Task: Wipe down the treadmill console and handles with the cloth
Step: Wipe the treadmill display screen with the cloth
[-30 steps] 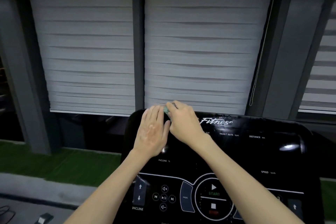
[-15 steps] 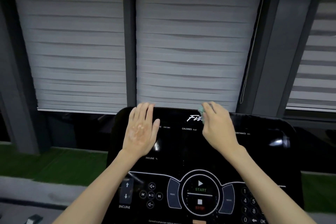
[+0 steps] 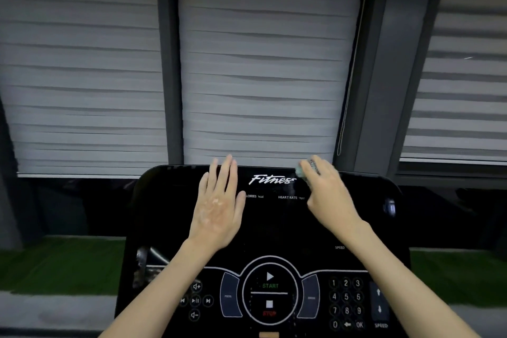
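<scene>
The black treadmill console [image 3: 274, 228] fills the lower middle of the head view, with a white "Fitness" logo near its top edge and START and STOP buttons at the bottom centre. My left hand [image 3: 216, 208] lies flat on the upper left of the console, fingers together and extended, holding nothing. My right hand [image 3: 326, 192] is closed over a small teal cloth [image 3: 300, 171], pressing it on the console's top edge just right of the logo. Only a corner of the cloth shows past my fingers. No handles are in view.
White window blinds [image 3: 260, 77] and dark grey frames stand directly behind the console. A blind cord [image 3: 348, 90] hangs at the right. Green turf [image 3: 60, 263] shows on both sides below. A number keypad [image 3: 346, 303] and speed buttons sit at the console's lower right.
My right hand has slid the cloth rightward along the console's top edge, from beside my left hand to past the logo. My left hand stayed flat in place. The camera turned slightly.
</scene>
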Action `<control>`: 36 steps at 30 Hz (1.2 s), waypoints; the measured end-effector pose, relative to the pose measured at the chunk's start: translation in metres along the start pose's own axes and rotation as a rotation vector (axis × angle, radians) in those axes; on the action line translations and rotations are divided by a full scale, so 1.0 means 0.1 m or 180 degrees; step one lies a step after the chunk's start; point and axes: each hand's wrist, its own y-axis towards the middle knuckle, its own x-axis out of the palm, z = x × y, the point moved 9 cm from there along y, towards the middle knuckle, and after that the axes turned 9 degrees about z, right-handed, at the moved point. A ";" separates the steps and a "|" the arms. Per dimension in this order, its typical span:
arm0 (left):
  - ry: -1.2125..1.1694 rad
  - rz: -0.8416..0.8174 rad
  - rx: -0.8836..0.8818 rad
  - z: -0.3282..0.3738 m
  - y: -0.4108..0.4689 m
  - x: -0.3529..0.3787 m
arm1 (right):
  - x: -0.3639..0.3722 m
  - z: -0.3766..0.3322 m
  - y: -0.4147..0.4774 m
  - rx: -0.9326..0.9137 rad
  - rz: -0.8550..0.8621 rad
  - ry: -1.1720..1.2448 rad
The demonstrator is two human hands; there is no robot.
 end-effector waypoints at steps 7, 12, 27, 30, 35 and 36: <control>0.0143 0.0025 -0.0022 0.04 -0.03 0.01 | -0.06 0.22 -0.06 0.0281 0.0197 0.0039; 0.0160 0.0072 0.0005 0.04 -0.03 0.01 | 0.16 -0.18 0.02 -0.0142 0.0071 0.0304; 0.0229 0.0055 -0.0022 0.07 -0.01 0.00 | -0.43 1.26 -0.39 0.0913 0.0454 0.0035; 0.0246 0.0045 -0.0013 0.07 -0.01 -0.01 | -0.26 0.92 -0.31 0.0439 0.0391 0.0184; 0.0221 0.0057 -0.0003 0.07 -0.01 -0.01 | -0.26 0.69 -0.23 -0.0064 0.0181 0.0371; 0.0222 0.0059 0.0005 0.07 -0.01 -0.01 | -0.29 0.78 -0.25 -0.0044 0.0162 0.0368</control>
